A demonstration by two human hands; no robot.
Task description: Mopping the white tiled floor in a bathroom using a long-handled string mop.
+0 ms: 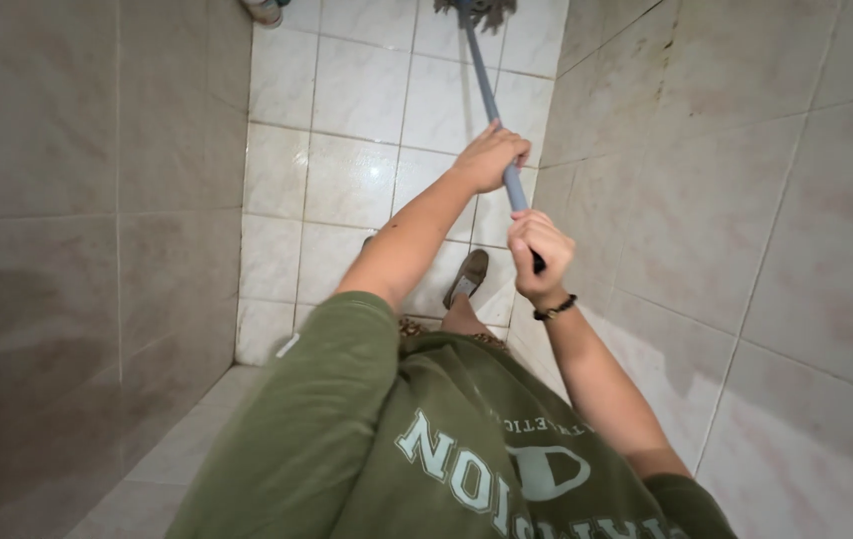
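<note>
1. Holding the pole [491,105], the left hand [489,158] is sitting higher up, with its fingers curling tight around it.
2. The right hand [538,255] is gripping the pole lower down, fingers wrapping all the way round and hiding the pole's end.
3. The mop head [476,10] is lying on the tile floor [346,180] far ahead, and the top edge is cutting most of it off.
4. One shoe [466,276] is peeking out below the arms.
5. A green shirt [346,439] is covering the legs.
</note>
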